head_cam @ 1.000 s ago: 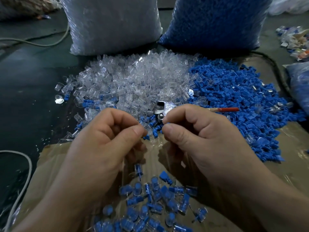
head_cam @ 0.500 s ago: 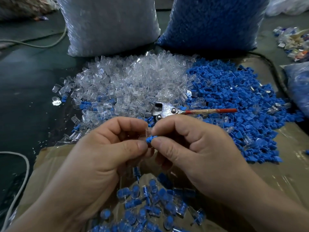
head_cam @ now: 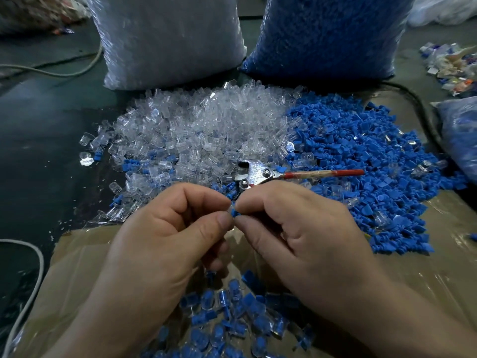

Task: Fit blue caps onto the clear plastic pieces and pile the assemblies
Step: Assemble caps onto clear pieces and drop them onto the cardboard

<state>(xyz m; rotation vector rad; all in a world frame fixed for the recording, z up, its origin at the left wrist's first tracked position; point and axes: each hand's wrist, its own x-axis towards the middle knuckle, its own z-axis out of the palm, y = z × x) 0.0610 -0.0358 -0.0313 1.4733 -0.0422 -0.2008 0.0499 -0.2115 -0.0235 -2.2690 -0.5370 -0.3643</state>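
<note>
While upright: clear-piece sack [head_cam: 167, 40], blue-cap sack [head_cam: 327, 34].

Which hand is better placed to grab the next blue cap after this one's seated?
Right hand, probably. The loose blue caps lie heaped on its side, just beyond its knuckles; the left hand sits nearer the clear pieces. Both pinch the current cap between them.

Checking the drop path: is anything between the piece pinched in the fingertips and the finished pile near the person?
Nothing visible does. The blue cap is pinched between left hand and right hand; the assembled pile lies just below, with only their own fingers over it.
</note>
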